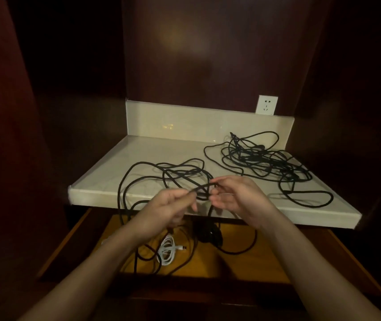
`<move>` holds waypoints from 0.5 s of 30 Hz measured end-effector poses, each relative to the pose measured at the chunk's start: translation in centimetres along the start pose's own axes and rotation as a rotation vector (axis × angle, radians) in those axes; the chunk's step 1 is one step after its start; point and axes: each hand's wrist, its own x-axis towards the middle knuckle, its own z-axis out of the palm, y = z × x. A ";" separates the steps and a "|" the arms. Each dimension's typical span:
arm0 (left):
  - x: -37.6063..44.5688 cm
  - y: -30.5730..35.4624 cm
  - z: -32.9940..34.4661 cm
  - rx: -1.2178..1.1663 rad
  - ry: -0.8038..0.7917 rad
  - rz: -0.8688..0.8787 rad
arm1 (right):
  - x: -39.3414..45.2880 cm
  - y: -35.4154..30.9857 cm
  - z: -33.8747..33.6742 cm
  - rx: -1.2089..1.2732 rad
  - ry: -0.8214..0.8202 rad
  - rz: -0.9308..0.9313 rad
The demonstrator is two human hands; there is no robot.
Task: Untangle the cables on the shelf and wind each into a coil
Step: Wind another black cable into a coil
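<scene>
A dark wood alcove [219,54] encloses a pale shelf [166,149] with a raised back and side lip; a white wall socket [266,105] sits on the rear panel just above the lip at the right. Below the shelf, an orange-brown wooden surface [242,265] extends toward the camera. On the right rear part of the shelf lies a dense tangle of black cable [265,161], with one long loop reaching the front edge. A second, looser black cable [143,165] lies on the left front part of the shelf; several of its loops hang over the front edge and trail onto the wooden surface. A small coil of white cable [167,251], connector end pointing right, rests on that surface beneath the hands, next to a dark object that cannot be identified. Both hands are raised at the shelf's front edge, close together. The left hand [168,209] has its grip closed on a strand of the looser black cable between thumb and fingers. The right hand [235,195] pinches the same strand just beside it, fingertips clamped on the cable, remaining fingers loosely curled.
</scene>
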 end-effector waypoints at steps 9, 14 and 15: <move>0.7 6.1 -1.6 -0.401 0.073 0.223 | -0.5 -4.5 1.3 -0.948 0.205 -0.757; 2.4 7.3 -1.8 -0.359 0.262 0.336 | 0.5 -6.6 3.5 -0.639 0.079 -0.700; 2.8 7.6 -1.6 -0.420 0.264 0.349 | 0.8 -6.6 4.0 -0.591 0.043 -0.683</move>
